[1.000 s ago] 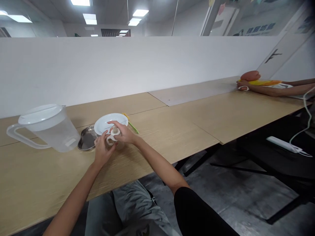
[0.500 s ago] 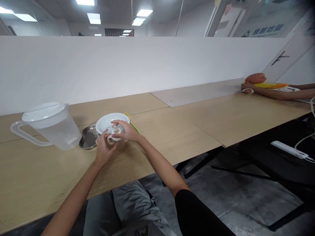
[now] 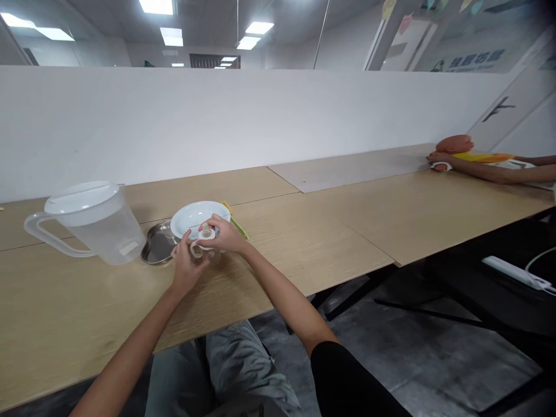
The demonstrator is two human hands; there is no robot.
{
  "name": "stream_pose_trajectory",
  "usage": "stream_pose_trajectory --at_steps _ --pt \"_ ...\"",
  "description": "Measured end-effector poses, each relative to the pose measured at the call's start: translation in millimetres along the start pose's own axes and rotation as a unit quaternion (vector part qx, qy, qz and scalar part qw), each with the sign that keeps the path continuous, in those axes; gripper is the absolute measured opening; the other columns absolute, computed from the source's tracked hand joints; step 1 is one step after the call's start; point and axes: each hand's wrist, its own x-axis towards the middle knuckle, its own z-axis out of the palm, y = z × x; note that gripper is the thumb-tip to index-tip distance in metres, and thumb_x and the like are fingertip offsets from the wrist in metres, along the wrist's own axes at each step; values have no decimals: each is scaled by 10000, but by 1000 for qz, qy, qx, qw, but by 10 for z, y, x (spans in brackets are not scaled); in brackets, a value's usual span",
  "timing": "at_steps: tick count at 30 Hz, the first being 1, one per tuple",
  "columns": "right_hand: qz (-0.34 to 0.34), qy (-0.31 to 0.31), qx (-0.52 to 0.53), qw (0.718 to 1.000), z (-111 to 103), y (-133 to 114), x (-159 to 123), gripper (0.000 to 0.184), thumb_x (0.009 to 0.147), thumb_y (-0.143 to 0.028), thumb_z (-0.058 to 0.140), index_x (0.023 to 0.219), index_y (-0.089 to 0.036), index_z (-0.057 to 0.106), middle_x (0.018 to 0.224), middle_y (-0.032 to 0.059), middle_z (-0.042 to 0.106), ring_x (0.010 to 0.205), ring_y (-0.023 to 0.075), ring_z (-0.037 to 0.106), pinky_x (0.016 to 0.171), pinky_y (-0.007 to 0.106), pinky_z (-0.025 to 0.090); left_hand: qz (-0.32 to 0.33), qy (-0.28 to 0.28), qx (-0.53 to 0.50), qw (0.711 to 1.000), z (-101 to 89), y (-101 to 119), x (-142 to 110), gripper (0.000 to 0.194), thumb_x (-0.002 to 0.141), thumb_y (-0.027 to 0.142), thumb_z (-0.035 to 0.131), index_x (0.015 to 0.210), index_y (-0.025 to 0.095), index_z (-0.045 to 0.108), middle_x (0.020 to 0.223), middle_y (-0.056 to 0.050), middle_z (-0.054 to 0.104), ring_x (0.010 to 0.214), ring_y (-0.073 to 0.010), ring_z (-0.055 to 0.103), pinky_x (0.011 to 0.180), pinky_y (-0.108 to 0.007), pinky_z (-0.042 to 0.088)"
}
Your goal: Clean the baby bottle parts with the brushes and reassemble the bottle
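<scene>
A clear baby bottle [image 3: 205,233] with a white collar, a pale teat and a white side handle stands upright between my hands. My left hand [image 3: 186,263] is closed round its left side by the handle. Fingers and thumb of my right hand [image 3: 228,236] grip the collar from the right and above. Much of the bottle body is hidden by the hands. Just behind it lies a white bowl [image 3: 191,213], and a steel kidney dish [image 3: 158,246] sits to the left. A green and yellow brush [image 3: 240,229] shows at the bowl's right edge.
A lidded plastic pitcher [image 3: 106,229] stands left on the wooden table [image 3: 313,231]. At the far right, another person's arms [image 3: 499,172] reach round a baby doll [image 3: 454,144]. A white power strip [image 3: 515,272] lies on a dark surface below table height.
The fingers of my right hand have drawn in closer round the bottle's collar. The bottle stays in about the same place, and the camera view has turned slightly left.
</scene>
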Motion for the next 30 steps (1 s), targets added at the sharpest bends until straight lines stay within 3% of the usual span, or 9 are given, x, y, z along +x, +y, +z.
stream_pose_trajectory --at_steps 3,8,14,20,25,30 --pt "-7 14 -16 1000 38 31 10 349 635 -365 812 883 -172 659 816 -34 440 750 120 504 732 279 481 -1 0 5 1000 -2 3 0 731 740 418 633 1359 145 357 1019 -97 620 1009 -285 567 963 -481 348" --pt "-6 -43 46 998 34 95 20 346 689 -473 752 807 -174 623 857 -20 481 739 121 516 652 256 473 21 -5 7 1000 -30 -6 13 704 757 431 631 1360 173 376 1030 -95 623 1032 -296 566 976 -490 344" --pt "-25 -2 23 999 109 131 40 349 675 -454 744 812 -181 575 842 -33 474 791 133 518 754 272 445 41 -7 30 999 -37 -14 -13 664 805 444 588 1367 155 382 1110 -134 584 1044 -294 534 939 -470 358" --pt "-20 51 -78 995 215 150 21 288 685 -385 734 763 -200 527 800 -34 438 785 148 505 755 281 439 71 -4 56 996 -36 17 -38 630 843 439 544 1376 148 374 1148 -159 587 1061 -311 531 915 -461 361" --pt "-80 81 -140 984 252 208 -6 250 771 -413 652 825 -188 557 829 18 501 831 184 524 794 330 463 120 -7 112 987 -95 -44 24 648 860 455 534 1387 121 360 1110 -168 629 1039 -311 556 935 -456 342" --pt "-107 88 -151 979 238 237 -19 427 777 -437 649 1082 -158 538 983 69 594 943 206 566 844 346 475 196 -16 170 966 -272 -230 147 654 847 510 540 1354 114 417 1144 -170 645 1057 -317 557 967 -446 328"
